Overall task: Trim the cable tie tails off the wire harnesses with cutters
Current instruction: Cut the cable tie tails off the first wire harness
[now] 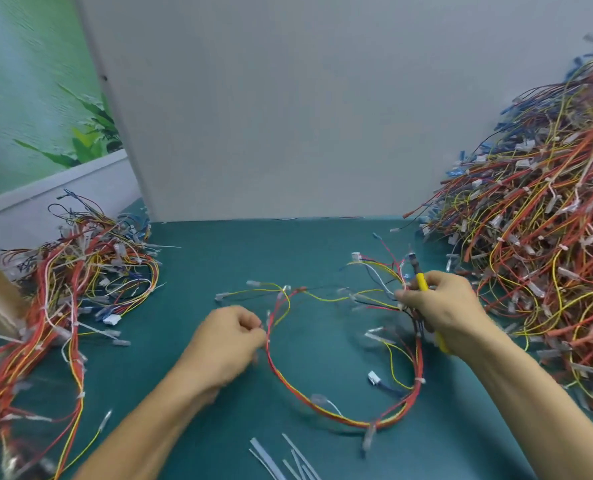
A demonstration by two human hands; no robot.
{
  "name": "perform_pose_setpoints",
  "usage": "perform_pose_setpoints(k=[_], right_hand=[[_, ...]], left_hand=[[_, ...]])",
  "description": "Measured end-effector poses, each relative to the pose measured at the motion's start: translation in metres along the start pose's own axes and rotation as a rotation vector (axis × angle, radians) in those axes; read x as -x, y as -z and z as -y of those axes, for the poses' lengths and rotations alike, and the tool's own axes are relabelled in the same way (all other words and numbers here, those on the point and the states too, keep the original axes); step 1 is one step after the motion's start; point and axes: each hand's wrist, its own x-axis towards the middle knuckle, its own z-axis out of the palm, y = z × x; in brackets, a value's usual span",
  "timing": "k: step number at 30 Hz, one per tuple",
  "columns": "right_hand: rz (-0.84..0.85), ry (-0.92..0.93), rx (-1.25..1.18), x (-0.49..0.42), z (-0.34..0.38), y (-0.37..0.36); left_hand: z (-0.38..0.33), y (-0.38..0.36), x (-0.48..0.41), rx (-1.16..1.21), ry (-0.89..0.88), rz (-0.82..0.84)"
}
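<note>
1. The green surface (288,251) was the biggest thing I saw.
2. A big pile of harnesses (530,220) sat on its right side. A smaller pile (73,278) sat on its left.
3. The harness (322,407) I was trimming lay in a loop in the middle, between my hands.
4. My right hand (440,306) had its grip curled round the yellow cutters (422,281). Its fingertips also touched some thin wires of the harness.
5. My left hand (229,337) had a small, tight grip and pinched the red wires on the loop's left side.
6. A few cut tails (288,459) lay near the bottom edge.
7. I think the cutters could bite a wire and not a tie, because many thin wires were bunched right by the tip. The tip was too blurry for me to see the blades.
8. The loop could also snag on the big pile, which was just beside my right hand.
</note>
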Motion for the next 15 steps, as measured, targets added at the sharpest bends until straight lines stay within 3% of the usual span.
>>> perform_pose_setpoints(k=[6,8,15], right_hand=[[0.018,-0.174,-0.665,-0.005,0.018,0.008],[0.017,-0.223,-0.774,-0.004,0.02,0.006],[-0.031,-0.34,-0.959,-0.005,0.003,-0.011]], left_hand=[[-0.008,0.03,-0.042,1.025,0.136,-0.059],[-0.008,0.035,-0.051,1.277,0.158,-0.099],[0.018,0.017,-0.061,1.351,0.122,-0.084]])
